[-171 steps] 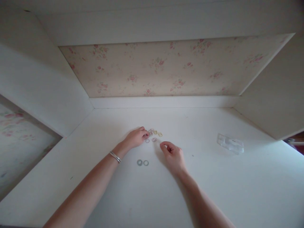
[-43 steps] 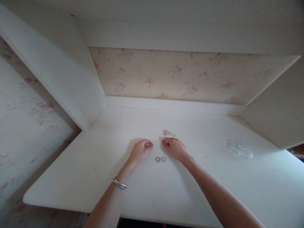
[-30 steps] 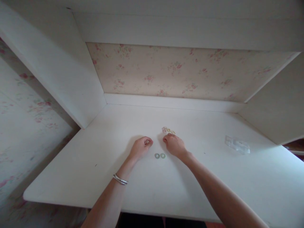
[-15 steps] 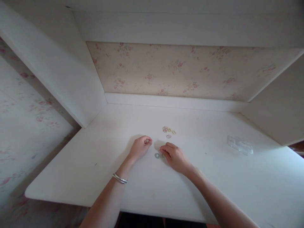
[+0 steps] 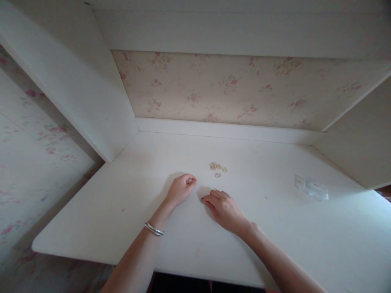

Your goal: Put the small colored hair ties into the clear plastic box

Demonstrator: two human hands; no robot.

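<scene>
My left hand [image 5: 181,189] rests on the white table [image 5: 171,240] with its fingers curled and thumb against the index tip. I cannot make out whether anything is pinched there. A silver bangle [image 5: 154,229] is on that wrist. My right hand [image 5: 225,208] lies palm down just to the right, fingers stretched toward the left hand. It covers the spot where two greenish rings lay, and they are hidden now. A small cluster of thin coloured rings [image 5: 217,168] lies a little beyond both hands.
A clear plastic bag [image 5: 311,188] lies on the table to the right. White side panels [image 5: 85,93] and a floral back wall [image 5: 232,89] enclose the table. Its front edge runs just below my forearms.
My right hand pulled back from the ring cluster, went onto the two greenish rings and now covers them. My left hand stayed curled in place.
</scene>
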